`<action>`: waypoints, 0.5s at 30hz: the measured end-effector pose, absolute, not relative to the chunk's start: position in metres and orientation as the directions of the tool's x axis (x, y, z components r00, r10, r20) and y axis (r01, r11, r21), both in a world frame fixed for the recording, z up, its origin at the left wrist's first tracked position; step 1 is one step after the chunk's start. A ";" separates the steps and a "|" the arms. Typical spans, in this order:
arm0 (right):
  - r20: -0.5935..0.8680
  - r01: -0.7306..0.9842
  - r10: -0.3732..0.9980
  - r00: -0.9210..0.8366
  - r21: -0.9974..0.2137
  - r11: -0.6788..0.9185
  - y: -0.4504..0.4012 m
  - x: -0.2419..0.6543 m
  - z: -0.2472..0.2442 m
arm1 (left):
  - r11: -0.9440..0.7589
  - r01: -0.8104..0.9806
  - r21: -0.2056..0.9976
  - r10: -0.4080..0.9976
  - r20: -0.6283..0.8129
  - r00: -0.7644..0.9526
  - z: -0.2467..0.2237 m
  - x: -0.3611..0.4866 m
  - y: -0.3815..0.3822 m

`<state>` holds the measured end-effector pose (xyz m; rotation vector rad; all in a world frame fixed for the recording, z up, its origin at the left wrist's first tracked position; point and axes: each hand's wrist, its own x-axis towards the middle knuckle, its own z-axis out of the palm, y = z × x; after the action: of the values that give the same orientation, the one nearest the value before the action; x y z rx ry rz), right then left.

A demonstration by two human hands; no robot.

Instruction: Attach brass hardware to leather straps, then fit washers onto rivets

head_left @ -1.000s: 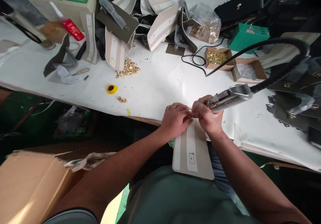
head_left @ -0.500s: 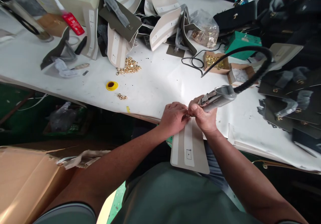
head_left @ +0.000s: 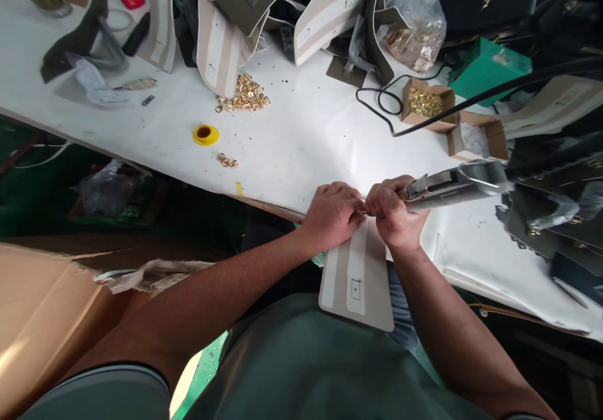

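i have my right hand clamped round the metal tool, tip by a small gold fitting; over the feed i cannot tell whether my left hand pinches it; the beige panel below them juts past the near edge of the table

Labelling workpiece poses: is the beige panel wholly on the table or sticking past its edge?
Sticking past: the beige panel reaches beyond the table toward the shirt; left hand and right hand hide its far end.
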<state>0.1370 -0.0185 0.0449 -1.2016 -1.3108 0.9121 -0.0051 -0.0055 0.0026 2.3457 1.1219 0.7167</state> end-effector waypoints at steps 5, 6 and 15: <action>0.317 0.120 0.936 0.155 -0.946 0.301 -0.018 0.133 0.042 | -0.565 0.555 0.610 0.805 0.262 0.532 0.000 -0.006 -0.005; 0.312 0.135 0.936 0.160 -0.947 0.292 -0.018 0.133 0.041 | -0.563 0.555 0.612 0.807 0.262 0.530 0.000 -0.005 -0.005; 0.298 0.113 0.940 0.163 -0.953 0.283 -0.019 0.136 0.040 | -0.572 0.569 0.591 0.804 0.265 0.532 0.001 -0.005 -0.007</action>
<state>0.1359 -0.0188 0.0399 -1.1292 -1.2646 0.8188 -0.0047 -0.0065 0.0009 2.3372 1.1201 0.7279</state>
